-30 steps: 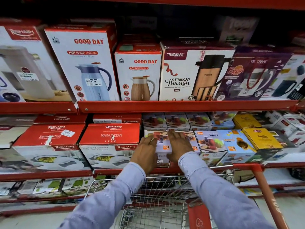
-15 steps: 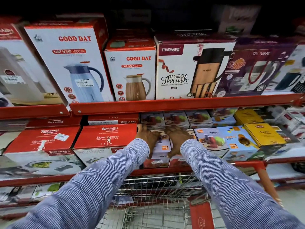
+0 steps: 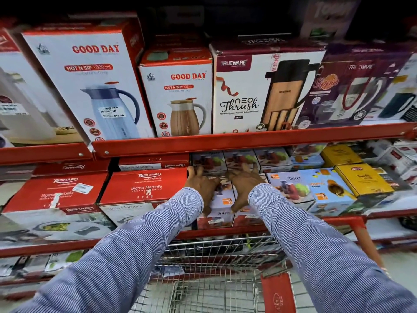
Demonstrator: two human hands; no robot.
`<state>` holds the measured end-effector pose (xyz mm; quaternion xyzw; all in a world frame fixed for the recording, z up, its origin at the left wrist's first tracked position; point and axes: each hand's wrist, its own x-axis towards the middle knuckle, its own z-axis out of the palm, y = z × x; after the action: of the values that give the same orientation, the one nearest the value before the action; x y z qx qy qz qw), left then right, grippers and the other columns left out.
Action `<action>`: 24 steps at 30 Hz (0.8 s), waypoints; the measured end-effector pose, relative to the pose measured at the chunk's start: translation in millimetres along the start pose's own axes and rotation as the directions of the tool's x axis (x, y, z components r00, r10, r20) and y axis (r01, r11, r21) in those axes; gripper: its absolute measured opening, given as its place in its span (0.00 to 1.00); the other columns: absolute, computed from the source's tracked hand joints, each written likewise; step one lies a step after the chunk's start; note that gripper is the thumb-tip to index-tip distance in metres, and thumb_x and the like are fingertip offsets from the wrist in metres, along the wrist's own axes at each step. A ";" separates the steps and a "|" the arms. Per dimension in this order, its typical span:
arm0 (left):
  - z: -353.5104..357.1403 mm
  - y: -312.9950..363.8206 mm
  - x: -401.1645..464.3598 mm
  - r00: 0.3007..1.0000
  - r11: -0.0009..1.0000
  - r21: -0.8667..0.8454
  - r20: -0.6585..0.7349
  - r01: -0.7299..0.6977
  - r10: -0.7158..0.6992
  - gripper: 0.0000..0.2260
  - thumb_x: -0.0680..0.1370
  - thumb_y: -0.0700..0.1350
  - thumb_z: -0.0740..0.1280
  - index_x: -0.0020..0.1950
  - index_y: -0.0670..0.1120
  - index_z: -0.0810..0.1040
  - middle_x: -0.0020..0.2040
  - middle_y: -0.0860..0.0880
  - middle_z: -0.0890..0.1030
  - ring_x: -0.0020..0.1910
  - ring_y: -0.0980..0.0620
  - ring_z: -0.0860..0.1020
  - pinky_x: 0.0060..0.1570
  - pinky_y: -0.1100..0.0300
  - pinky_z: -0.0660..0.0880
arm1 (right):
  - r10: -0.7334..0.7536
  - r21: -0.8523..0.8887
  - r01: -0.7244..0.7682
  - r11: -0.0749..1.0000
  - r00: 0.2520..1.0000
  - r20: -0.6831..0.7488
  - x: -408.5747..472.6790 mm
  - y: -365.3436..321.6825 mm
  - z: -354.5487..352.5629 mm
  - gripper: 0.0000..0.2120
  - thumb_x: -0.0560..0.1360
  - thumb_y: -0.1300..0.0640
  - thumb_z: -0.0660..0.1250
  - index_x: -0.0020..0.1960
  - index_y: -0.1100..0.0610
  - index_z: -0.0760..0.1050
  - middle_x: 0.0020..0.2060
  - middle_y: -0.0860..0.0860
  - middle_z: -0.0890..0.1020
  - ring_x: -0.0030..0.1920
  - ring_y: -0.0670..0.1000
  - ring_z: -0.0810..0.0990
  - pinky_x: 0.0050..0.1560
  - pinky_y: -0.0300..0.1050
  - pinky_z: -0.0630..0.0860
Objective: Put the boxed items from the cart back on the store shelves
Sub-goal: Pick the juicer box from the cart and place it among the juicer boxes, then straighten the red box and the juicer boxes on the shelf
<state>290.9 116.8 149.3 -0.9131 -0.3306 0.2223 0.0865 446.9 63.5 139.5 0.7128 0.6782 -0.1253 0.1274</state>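
Note:
Two white-and-red juicer boxes (image 3: pixel 220 210) stand side by side at the front of the middle shelf (image 3: pixel 140 146), straight ahead. My left hand (image 3: pixel 200 186) lies over the top of the left box, thumb down its front. Over the right juicer box (image 3: pixel 247 216) sits my right hand (image 3: pixel 244 185), gripping the same way. More juicer boxes (image 3: pixel 291 188) stand to the right and behind. The wire cart (image 3: pixel 214 256) is below my arms, against the shelving; what its basket holds is hidden.
Red casserole boxes (image 3: pixel 142 188) sit left of my hands and yellow boxes (image 3: pixel 363 179) to the right. Tall jug and flask boxes (image 3: pixel 178 93) fill the shelf above. The cart's red handle (image 3: pixel 352 224) runs along the right, its red seat flap (image 3: pixel 278 294) lower down.
Both hands have slid further back over the juicer boxes, arms stretched out, and the boxes sit deeper on the shelf. My view has moved closer to the shelving.

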 end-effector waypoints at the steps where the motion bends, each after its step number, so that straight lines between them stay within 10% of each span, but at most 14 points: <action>1: -0.2 -0.1 -0.4 1.000 1.000 0.005 0.002 -0.001 0.001 0.45 0.62 0.61 0.77 0.73 0.51 0.60 0.66 0.43 0.78 0.74 0.35 0.58 0.71 0.32 0.52 | 0.000 -0.009 0.000 1.000 1.000 0.000 -0.4 -1.0 -1.0 0.54 0.55 0.37 0.77 0.73 0.54 0.58 0.67 0.55 0.74 0.65 0.59 0.74 0.68 0.59 0.68; 11: -1.0 1.6 -16.9 1.000 1.000 -0.020 -0.011 -0.023 0.023 0.38 0.68 0.57 0.74 0.74 0.52 0.63 0.71 0.46 0.73 0.76 0.33 0.54 0.71 0.27 0.45 | 0.091 -0.125 -0.087 0.988 0.996 0.026 -8.6 -21.1 2.0 0.59 0.57 0.36 0.74 0.77 0.53 0.48 0.78 0.53 0.56 0.77 0.61 0.52 0.71 0.75 0.42; 15: 8.2 -5.9 -68.8 0.935 0.927 -0.368 -0.349 -0.073 -0.064 0.24 0.75 0.51 0.67 0.70 0.52 0.69 0.72 0.47 0.71 0.78 0.38 0.55 0.74 0.33 0.47 | 0.176 0.090 -0.170 0.981 0.982 -0.065 -26.8 -44.1 11.2 0.52 0.66 0.41 0.72 0.78 0.54 0.45 0.78 0.52 0.53 0.78 0.59 0.48 0.76 0.63 0.46; 18: 49.9 -22.7 -125.2 0.744 0.703 -0.690 -0.559 -0.174 -0.365 0.14 0.76 0.49 0.63 0.60 0.51 0.79 0.59 0.51 0.82 0.62 0.49 0.74 0.66 0.50 0.69 | 0.219 0.533 -0.058 0.844 0.944 -0.245 -48.4 -74.6 21.5 0.40 0.71 0.48 0.70 0.77 0.53 0.53 0.76 0.50 0.60 0.76 0.54 0.58 0.75 0.47 0.58; 24: 156.0 -77.2 -177.3 0.576 0.003 -0.999 -0.034 -0.055 -0.816 0.08 0.74 0.46 0.72 0.52 0.53 0.80 0.47 0.48 0.85 0.46 0.48 0.84 0.45 0.50 0.83 | 0.379 0.887 0.028 0.462 0.897 -0.226 -63.9 -149.1 38.2 0.27 0.73 0.55 0.70 0.71 0.54 0.67 0.66 0.50 0.76 0.65 0.51 0.76 0.60 0.39 0.73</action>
<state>54.0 63.8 96.4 -0.5955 -0.5972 -0.4118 -0.3453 294.6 -2.5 124.4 0.7539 0.4502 -0.2922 -0.3789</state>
